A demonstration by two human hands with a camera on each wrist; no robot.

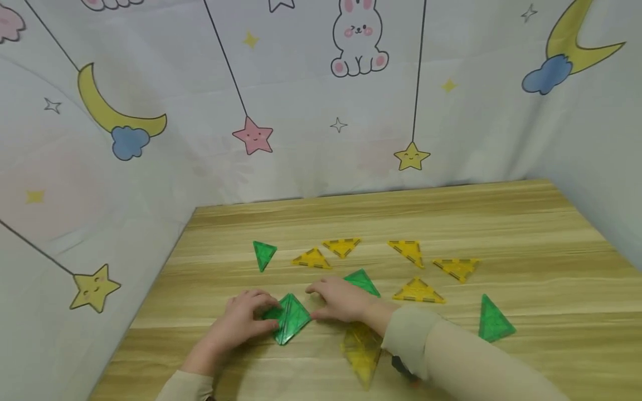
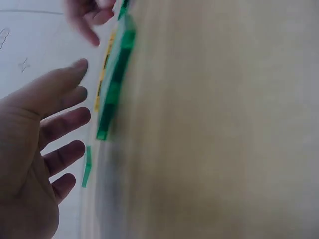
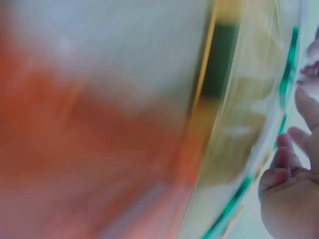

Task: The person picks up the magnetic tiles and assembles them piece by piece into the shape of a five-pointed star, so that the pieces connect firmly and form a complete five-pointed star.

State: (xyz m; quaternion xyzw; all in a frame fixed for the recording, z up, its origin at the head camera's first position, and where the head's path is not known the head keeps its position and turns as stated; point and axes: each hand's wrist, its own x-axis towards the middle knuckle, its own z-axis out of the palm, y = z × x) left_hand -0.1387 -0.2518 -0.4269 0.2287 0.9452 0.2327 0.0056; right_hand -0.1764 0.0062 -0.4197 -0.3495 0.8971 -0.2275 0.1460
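Two translucent green triangular magnetic tiles point(image 1: 296, 322) lie edge to edge on the wooden table, making a diamond. At their left side is my left hand point(image 1: 246, 316), its fingers loosely bent around that edge; in the left wrist view the left hand point(image 2: 42, 134) appears relaxed and apart from the green tiles point(image 2: 115, 82). My right hand point(image 1: 337, 299) hovers at the diamond's right corner, thumb close to it, nothing visible in its grasp. Loosely bent fingers of the right hand point(image 3: 294, 174) show in the right wrist view, which is largely blurred. Behind that hand lies another green triangle point(image 1: 363, 280), partly covered.
Below the right wrist lie yellow tiles point(image 1: 362, 356) in a kite shape. Several yellow triangles point(image 1: 418, 291) are spread farther back. Single green triangles lie at the far left point(image 1: 264, 254) and right point(image 1: 494, 321). A printed curtain point(image 1: 311, 161) hangs behind the table.
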